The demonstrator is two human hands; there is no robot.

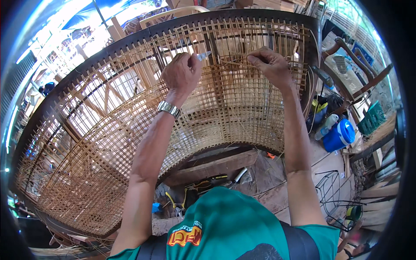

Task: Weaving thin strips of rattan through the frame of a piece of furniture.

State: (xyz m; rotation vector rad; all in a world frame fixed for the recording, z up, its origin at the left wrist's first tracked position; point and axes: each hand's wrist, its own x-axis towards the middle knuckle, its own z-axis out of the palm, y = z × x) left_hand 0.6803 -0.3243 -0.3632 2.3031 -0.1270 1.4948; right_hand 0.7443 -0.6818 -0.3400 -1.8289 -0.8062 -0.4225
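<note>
A large curved frame (242, 15) with a dark wooden rim holds an open grid of woven cane (208, 117). My left hand (180, 73), with a metal-band watch at the wrist, is closed over the upper part of the weave. From its fist a pale, pointed, blade-like tool (203, 56) sticks out to the right; its handle is hidden. To the right, my right hand (274, 67) is pinched above the weave, apart from the left. A thin cane strand (236, 63) runs leftward from its fingertips. Loose cane strands fill the upper rows.
A blue water jug (339, 135) with a white lid stands on the right, near a wooden chair (364, 73) and a green crate (372, 119). Yellow-handled pliers (175, 201) lie below the frame, by a wooden plank (212, 167). A black wire rack (331, 195) sits lower right.
</note>
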